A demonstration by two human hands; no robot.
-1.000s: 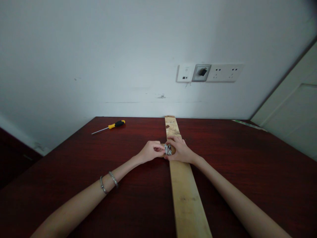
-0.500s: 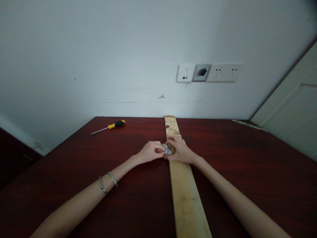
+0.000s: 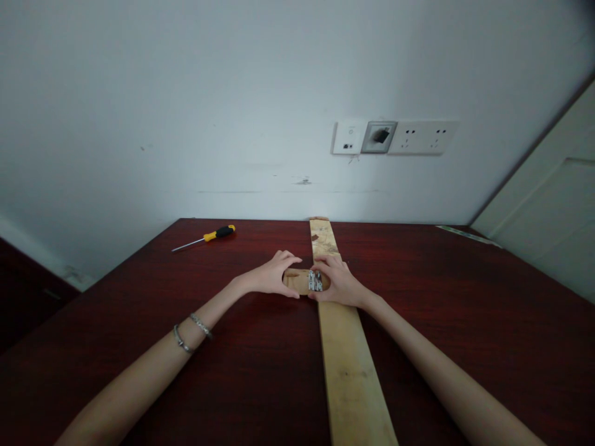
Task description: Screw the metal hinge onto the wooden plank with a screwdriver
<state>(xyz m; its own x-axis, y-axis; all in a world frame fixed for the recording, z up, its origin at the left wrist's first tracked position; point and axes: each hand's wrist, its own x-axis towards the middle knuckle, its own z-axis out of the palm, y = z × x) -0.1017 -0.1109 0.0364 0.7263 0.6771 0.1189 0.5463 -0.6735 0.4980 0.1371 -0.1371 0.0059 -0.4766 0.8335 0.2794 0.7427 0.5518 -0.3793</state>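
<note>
A long pale wooden plank (image 3: 351,365) runs from the near edge to the wall. Across it lies a short wooden piece (image 3: 297,282), sticking out to the left, with a small metal hinge (image 3: 315,280) on it above the plank. My right hand (image 3: 338,282) is curled round the right end of the short piece, thumb and fingers at the hinge's near and far sides. My left hand (image 3: 274,275) is open, thumb and fingers apart around the piece's left end; whether it touches the wood I cannot tell.
A screwdriver (image 3: 209,236) with a yellow and black handle lies at the back left of the dark red table (image 3: 260,384). A thin patterned strip (image 3: 467,235) lies at the back right. Sockets (image 3: 416,137) are on the wall behind.
My left hand has let go near the hinge, moved left and spread its fingers, uncovering the short piece's left part. The right hand stays in place.
</note>
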